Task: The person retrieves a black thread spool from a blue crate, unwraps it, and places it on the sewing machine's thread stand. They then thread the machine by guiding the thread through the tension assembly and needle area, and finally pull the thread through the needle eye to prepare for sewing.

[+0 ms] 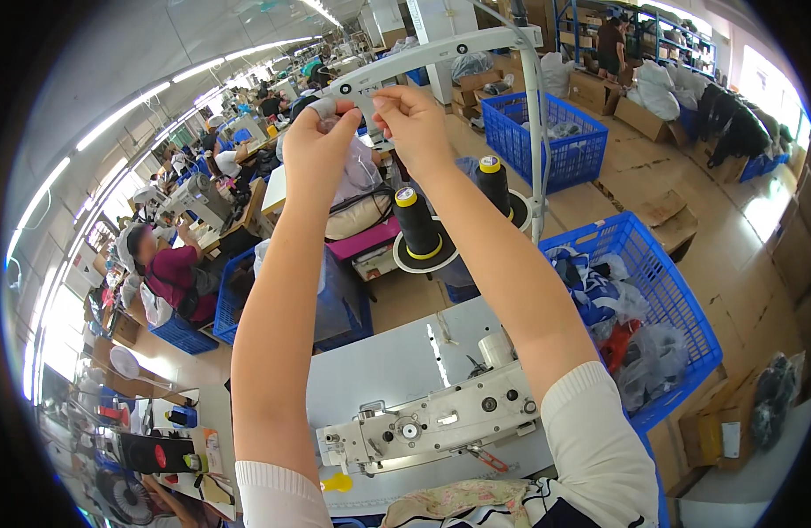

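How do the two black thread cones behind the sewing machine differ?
The left thread cone shows in full on its round black base; the right thread cone, farther back, is partly hidden by the right forearm. The left one looks larger, being nearer. Both are black, upright, yellow-topped, below the raised left hand and right hand.

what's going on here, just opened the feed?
A person at a sewing machine has both arms raised to the white thread-guide bar overhead. The left hand and right hand are pinched close together just under that bar; any thread between them is too fine to see. Two black thread cones stand on the rack below the hands. A blue crate of fabric pieces sits to the person's right.
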